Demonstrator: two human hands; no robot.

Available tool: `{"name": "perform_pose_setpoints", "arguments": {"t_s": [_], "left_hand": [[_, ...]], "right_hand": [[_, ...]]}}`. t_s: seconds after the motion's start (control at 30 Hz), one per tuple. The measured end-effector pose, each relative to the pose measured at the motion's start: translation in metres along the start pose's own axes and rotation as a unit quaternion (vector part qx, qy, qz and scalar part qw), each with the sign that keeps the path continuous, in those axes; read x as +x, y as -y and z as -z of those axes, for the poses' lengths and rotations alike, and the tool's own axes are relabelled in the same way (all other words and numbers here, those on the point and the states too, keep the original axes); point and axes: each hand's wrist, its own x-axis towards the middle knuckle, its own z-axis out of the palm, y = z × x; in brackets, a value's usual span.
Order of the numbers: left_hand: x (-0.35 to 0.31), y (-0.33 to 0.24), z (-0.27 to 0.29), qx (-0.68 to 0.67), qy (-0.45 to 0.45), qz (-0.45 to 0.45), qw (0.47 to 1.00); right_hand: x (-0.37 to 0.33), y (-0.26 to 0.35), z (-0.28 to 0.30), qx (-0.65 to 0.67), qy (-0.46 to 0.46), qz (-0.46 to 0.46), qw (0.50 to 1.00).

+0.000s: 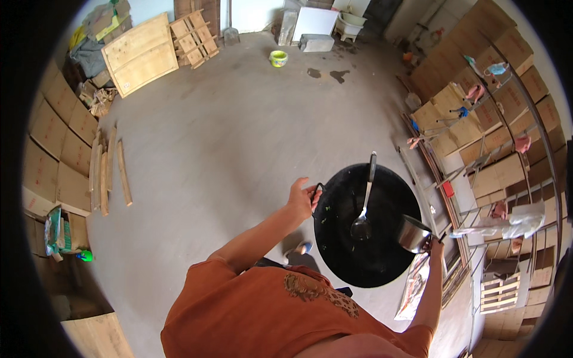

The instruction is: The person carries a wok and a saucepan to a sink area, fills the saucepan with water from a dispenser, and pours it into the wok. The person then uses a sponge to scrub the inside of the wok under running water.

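A large black wok (385, 271) is held in front of my body, above the floor. My left hand (303, 198) is closed round the loop handle on its left rim, with the thumb sticking up. At the right rim my right hand (436, 246) grips a small steel saucepan (413, 234) by its handle. The saucepan is tilted and overlaps the wok's edge. Whether my right hand also holds the wok's other handle is hidden. A steel ladle (362, 227) with a black-ended handle rests inside the wok, its bowl low and its handle leaning over the far rim.
Metal racks (531, 119) with hanging cloths and stacked cardboard boxes (507, 176) line the right side. More cardboard boxes (51, 137) and loose wooden strips (124, 173) are at the left. A green-yellow bucket (278, 58) stands far ahead, near wet patches (340, 76) on the floor.
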Motion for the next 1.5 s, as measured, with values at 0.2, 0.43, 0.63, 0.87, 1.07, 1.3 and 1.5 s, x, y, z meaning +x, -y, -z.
{"name": "perform_pose_setpoints", "arguments": {"t_s": [0.2,0.43,0.63,0.87,1.07,1.3,1.5], "left_hand": [[0.171,-0.039,-0.087,-0.030,-0.004,0.001,1.000],[0.309,-0.148,-0.175,-0.032,-0.020,-0.025,0.999],[0.452,-0.230,-0.239,-0.070,-0.029,-0.079,0.994],[0.632,-0.341,-0.355,-0.042,-0.009,-0.081,0.996],[0.772,-0.407,-0.458,-0.039,-0.045,-0.016,0.998],[0.944,-0.470,-0.541,-0.053,-0.093,-0.015,0.994],[1.040,-0.569,-0.601,-0.098,-0.080,-0.070,0.989]], "right_hand": [[0.183,0.046,-0.079,0.023,0.039,0.051,0.998],[0.355,0.182,-0.197,-0.014,0.090,0.035,0.995],[0.480,0.306,-0.321,-0.014,0.143,0.118,0.983],[0.664,0.383,-0.403,0.013,0.081,0.058,0.995],[0.776,0.454,-0.436,-0.020,0.038,0.071,0.997],[0.966,0.542,-0.558,0.056,0.072,-0.016,0.996],[1.103,0.664,-0.673,0.010,0.139,0.063,0.988]]}}
